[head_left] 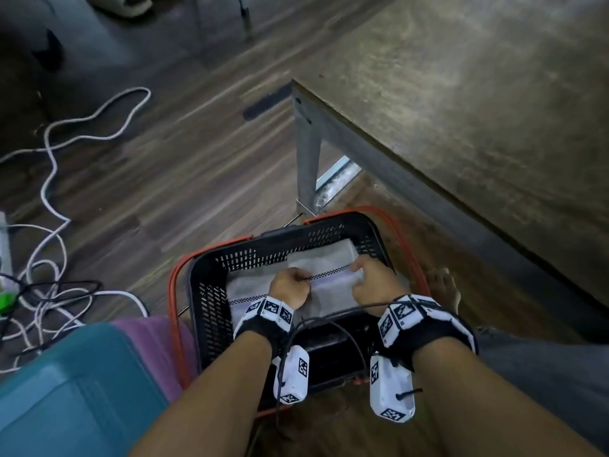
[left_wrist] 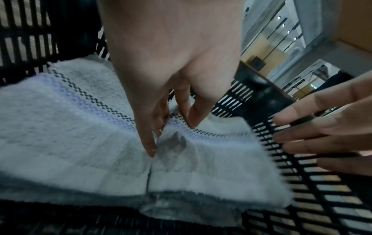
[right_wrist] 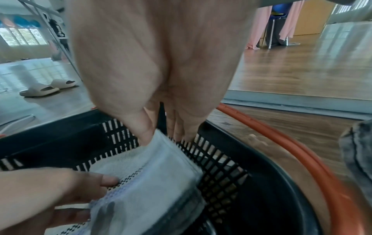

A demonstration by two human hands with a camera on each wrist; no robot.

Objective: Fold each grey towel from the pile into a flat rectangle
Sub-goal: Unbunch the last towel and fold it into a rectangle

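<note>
Inside the black slotted plastic basket (head_left: 211,291) with orange handles lies the pale grey terry towel (head_left: 333,291) with a checked border stripe, folded, on top of the pile. Left hand (head_left: 290,288) pinches cloth at the stripe, mid-basket; right hand (head_left: 375,285) grips the towel's edge against the basket's right wall. Risk, as judged: lifting by only the upper layer would let the fold fall open; terry loops may snag the wall slots. Wooden bench (head_left: 478,103) stands beyond the basket.
</note>
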